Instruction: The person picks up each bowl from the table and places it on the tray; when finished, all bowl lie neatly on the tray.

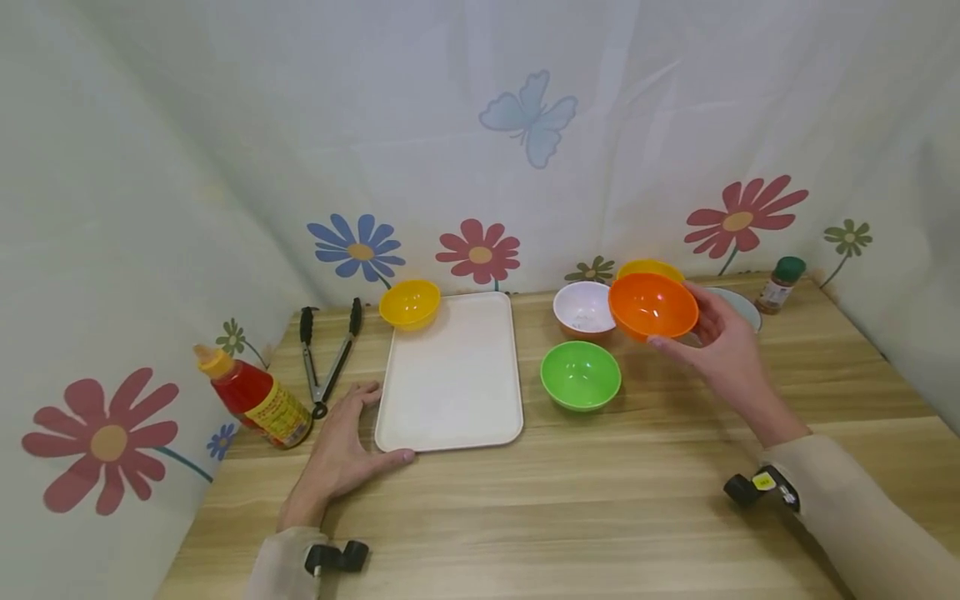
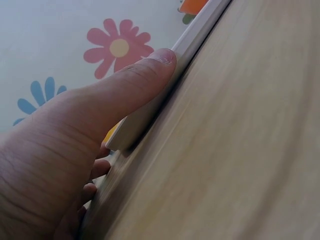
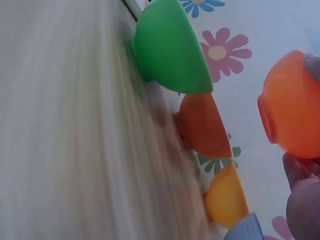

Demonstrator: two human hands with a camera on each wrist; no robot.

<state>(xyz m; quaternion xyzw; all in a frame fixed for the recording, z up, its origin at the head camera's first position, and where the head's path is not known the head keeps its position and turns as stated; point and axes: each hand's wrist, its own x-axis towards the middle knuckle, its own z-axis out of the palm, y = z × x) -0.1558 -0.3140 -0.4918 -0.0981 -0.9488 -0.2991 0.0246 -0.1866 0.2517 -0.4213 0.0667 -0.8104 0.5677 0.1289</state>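
My right hand (image 1: 723,342) grips an orange bowl (image 1: 652,307) by its right side, thumb at the near side. The bowl is raised off the table, its foot showing in the right wrist view. Around the front left corner of a white rectangular tray (image 1: 453,375) lies my left hand (image 1: 341,450), fingers spread and relaxed. Its thumb (image 2: 145,75) touches the tray's front edge in the left wrist view. A green bowl (image 1: 581,377) stands between the tray and my right hand. Behind it is a bowl with a white inside and orange outside (image 1: 581,307).
A yellow bowl (image 1: 409,305) overlaps the tray's back left corner. Black-handled tongs (image 1: 326,375) and a red sauce bottle (image 1: 258,404) are at left. Another yellow bowl (image 1: 650,268), a pale blue dish (image 1: 738,308) and a green-capped spice jar (image 1: 782,285) stand at the back right.
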